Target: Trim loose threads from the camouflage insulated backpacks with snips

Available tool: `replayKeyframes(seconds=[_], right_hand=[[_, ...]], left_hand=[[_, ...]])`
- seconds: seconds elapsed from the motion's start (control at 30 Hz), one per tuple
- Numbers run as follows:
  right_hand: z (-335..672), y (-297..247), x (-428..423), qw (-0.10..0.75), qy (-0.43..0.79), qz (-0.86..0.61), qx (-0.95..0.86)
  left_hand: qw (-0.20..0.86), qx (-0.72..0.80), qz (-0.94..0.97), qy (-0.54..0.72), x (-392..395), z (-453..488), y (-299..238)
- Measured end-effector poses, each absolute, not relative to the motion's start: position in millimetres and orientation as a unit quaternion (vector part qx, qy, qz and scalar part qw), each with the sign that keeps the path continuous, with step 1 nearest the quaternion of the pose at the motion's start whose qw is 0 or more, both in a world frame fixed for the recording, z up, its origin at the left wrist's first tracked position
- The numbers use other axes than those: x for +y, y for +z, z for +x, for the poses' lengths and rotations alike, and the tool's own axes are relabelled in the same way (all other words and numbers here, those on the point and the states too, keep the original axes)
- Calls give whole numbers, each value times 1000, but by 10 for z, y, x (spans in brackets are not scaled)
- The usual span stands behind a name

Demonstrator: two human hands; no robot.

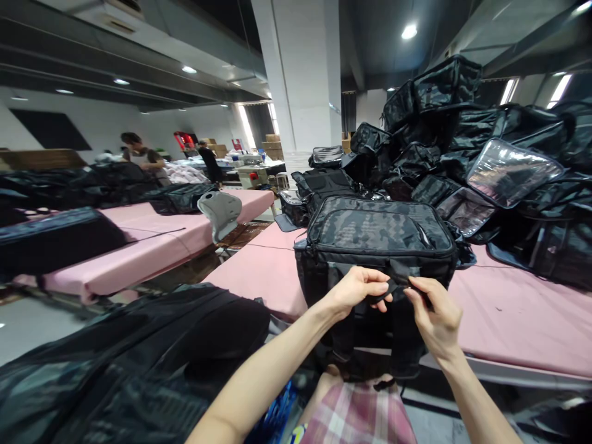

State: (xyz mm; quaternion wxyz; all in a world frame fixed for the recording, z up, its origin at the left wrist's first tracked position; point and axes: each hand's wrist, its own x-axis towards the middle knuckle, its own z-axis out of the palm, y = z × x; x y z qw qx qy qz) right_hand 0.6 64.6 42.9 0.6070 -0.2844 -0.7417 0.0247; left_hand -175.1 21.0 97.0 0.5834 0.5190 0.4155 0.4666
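Note:
A dark camouflage bag [374, 223] with a zipped lid stands upright on the pink-covered table in front of me, its strap side facing me. My left hand [363, 290] pinches a small black strap piece [392, 286] between thumb and fingers at the front of the bag. Close beside it, my right hand [437, 311] pinches the other side of the same black piece with thumb and forefinger. Whether a buckle sits between the fingertips is too dark to tell. Wide black straps hang down the bag's front below my hands.
Many similar bags [444, 135] are heaped at the back right, some showing silver lining [513, 171]. More dark bags [139, 364] lie at my lower left. A grey chair [219, 213] stands between the pink tables [518, 320]. A person [143, 157] works at the far left.

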Motion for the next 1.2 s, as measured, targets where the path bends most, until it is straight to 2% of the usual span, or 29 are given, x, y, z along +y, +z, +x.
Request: replayKeyframes(seconds=[0.3,0.5,0.7,0.8,0.87,0.97,1.03,1.1,1.2], right_hand=[[-2,426,547,599,13,-288,-747],[14,473,580,614,65,-343,-708],[84,602,435,573,-77,-298,-760],[38,651,383,519,-176,-309,-778],[38,655,388,499,-196,-315,-783],[133,646,443,514,-94,-317,-791],[228,661,490,538,-15,-355,-764],[296,702,519,554,13,-412,-723],[280,775,513,563,3,-417,-714]], left_hand=[[589,403,535,452,202,-1829,973],[615,438,511,411,237,-1893,940],[563,417,458,547,267,-1785,913],[508,423,469,586,251,-1678,910],[427,457,507,593,172,-1624,851],[209,485,576,624,-99,-1572,608],[114,481,588,640,-314,-1542,376],[168,500,532,662,-452,-1524,180],[351,475,322,740,-419,-1551,107]])
